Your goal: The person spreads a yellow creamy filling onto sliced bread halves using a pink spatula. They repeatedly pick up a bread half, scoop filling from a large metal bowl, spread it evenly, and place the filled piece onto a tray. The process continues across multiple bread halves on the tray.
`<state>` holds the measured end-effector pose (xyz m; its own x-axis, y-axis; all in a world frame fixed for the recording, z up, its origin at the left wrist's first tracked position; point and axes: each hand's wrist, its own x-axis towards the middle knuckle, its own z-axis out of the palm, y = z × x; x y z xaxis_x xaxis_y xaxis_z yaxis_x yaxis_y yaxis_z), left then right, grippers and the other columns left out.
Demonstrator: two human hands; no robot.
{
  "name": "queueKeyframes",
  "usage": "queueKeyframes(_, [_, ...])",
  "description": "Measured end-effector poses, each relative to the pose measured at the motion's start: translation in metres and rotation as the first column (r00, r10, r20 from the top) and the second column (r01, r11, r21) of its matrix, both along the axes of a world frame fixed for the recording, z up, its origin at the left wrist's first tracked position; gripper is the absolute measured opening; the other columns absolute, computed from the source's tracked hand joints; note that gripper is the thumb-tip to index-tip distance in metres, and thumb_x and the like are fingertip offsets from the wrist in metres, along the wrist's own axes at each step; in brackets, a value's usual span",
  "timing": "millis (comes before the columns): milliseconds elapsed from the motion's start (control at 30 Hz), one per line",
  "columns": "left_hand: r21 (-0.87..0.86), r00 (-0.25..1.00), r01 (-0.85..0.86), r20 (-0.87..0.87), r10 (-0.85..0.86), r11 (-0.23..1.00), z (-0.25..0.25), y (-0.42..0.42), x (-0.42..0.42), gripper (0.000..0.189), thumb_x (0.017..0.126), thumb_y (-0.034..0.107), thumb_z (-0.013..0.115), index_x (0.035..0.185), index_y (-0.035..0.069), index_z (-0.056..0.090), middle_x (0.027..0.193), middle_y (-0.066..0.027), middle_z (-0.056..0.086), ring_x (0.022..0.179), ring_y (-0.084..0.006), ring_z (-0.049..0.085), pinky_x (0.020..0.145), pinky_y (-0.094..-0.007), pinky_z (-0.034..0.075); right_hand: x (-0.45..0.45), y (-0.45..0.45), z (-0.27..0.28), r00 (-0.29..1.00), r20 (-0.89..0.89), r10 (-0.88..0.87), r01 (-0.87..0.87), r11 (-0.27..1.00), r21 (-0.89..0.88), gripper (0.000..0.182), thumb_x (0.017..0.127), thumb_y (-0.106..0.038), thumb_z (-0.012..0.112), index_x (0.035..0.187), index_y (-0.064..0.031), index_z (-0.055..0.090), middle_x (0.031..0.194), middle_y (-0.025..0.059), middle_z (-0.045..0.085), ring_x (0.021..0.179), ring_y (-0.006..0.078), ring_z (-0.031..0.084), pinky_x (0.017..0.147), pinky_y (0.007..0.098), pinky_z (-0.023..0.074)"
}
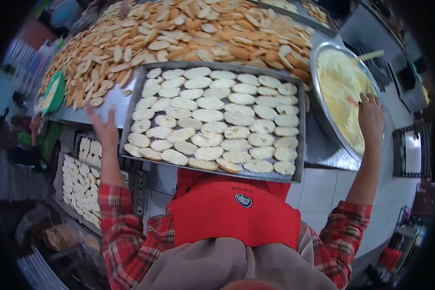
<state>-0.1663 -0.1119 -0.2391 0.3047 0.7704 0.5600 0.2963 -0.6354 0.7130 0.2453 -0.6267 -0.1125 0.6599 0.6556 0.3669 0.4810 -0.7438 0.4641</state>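
Observation:
In front of me a metal baking tray (303, 145) holds rows of oval bread slices (207, 115) coated with pale cream. It sits at the table's near edge, with its front side close to my red apron (232, 214). My left hand (105, 125), slightly blurred, is raised beside the tray's left side, fingers apart and holding nothing. On the right, my right hand (371, 114) is over the near rim of a large steel bowl (313, 72) of pale yellow cream (339, 90). A small orange-red piece (352, 100) shows by its fingertips; whether the hand grips it is hidden.
A big heap of bread slices (203, 32) covers the table beyond the tray. A light-coloured handle (371, 55) sticks out of the bowl. At left are a green bowl (54, 92), another person (18, 141) and lower trays of coated slices (81, 188).

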Motion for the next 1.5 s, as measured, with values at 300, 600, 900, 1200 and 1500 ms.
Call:
queueKeyframes(300, [0.305,0.839,0.345,-0.524,-0.146,0.888,0.031,0.1,0.209,0.033,0.077,0.01,0.057,0.11,0.007,0.058,0.111,-0.0111,0.059,0.103,-0.0286,0.054,0.09,-0.0382,0.044,0.049,-0.046,-0.037,0.983,-0.177,-0.043,0.053,0.997,0.052,0.017,0.079,-0.004,0.045,0.085,-0.0034,0.06,0.073,0.0184,0.06,0.072,0.0347,0.061,0.062,0.0457,0.0464])
queueKeyframes(600, [0.422,0.721,0.283,-0.686,0.099,0.861,-0.064,0.17,0.281,0.036,0.084,0.007,0.042,0.117,0.013,0.055,0.123,-0.0079,0.053,0.11,-0.0245,0.052,0.089,-0.0425,0.043,-0.014,-0.11,-0.041,0.64,-0.658,0.397,0.643,0.194,0.741,0.034,0.093,-0.01,0.045,0.126,-0.0014,0.048,0.071,0.0013,0.054,0.054,0.0054,0.044,0.047,0.0192,0.0345])
queueKeyframes(900, [0.048,0.478,0.833,-0.562,-0.675,0.551,-0.032,0.019,0.347,0.024,0.084,0.015,0.057,0.107,0.009,0.06,0.103,-0.0159,0.061,0.097,-0.0317,0.057,0.085,-0.0398,0.045,-0.047,-0.061,-0.074,0.486,-0.163,0.858,0.712,-0.281,0.644,0.042,0.091,-0.005,0.045,0.131,0.0004,0.036,0.098,0.0118,0.053,0.063,0.0094,0.049,0.045,0.018,0.0405])
queueKeyframes(1200, [-0.204,0.498,0.605,-0.657,-0.566,0.769,-0.056,-0.024,0.389,0.031,0.081,0.024,0.061,0.107,0.006,0.06,0.09,-0.0115,0.065,0.081,-0.0268,0.061,0.075,-0.0372,0.048,-0.079,0.021,-0.085,0.359,-0.178,0.916,0.83,-0.226,0.51,0.045,0.085,-0.01,0.053,0.128,-0.0004,0.041,0.088,0.0106,0.055,0.054,0.0094,0.048,0.04,0.0188,0.0373])
queueKeyframes(1500, [-0.41,0.712,0.495,-0.314,-0.628,0.766,-0.064,0.011,0.388,0.039,0.078,0.021,0.065,0.105,-0.005,0.054,0.097,-0.0137,0.062,0.083,-0.0197,0.061,0.073,-0.0317,0.05,-0.087,0.025,-0.096,0.305,-0.19,0.933,0.848,-0.176,0.5,0.046,0.085,-0.01,0.053,0.128,-0.0009,0.042,0.09,0.0114,0.057,0.054,0.0095,0.049,0.041,0.0193,0.0374])
